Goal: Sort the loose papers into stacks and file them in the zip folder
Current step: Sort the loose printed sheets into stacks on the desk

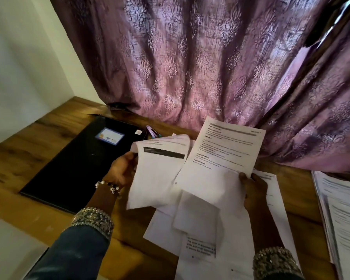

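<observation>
The left hand grips a small sheaf of papers by its left edge, thumb on top, holding it lifted and tilted above the table. The top page of that sheaf carries a dark bar near its head and is otherwise mostly blank. The right hand pinches a single printed sheet at its lower right corner, thumb over the front, and holds it raised so that it overlaps the right side of the sheaf. Its upper edge reaches up against the curtain.

Below both hands more loose papers lie spread flat on the table, running down to its near edge. A separate stack of printed pages lies at the right edge of the table, well apart from the hands. The black zip folder lies flat on the left part of the table, just beside the left hand, with a small label near its far end. At its far right corner sits a small object too blurred to identify.

The table is brown wood grain. A purple patterned curtain hangs along its far edge, and a pale wall meets the left side.
</observation>
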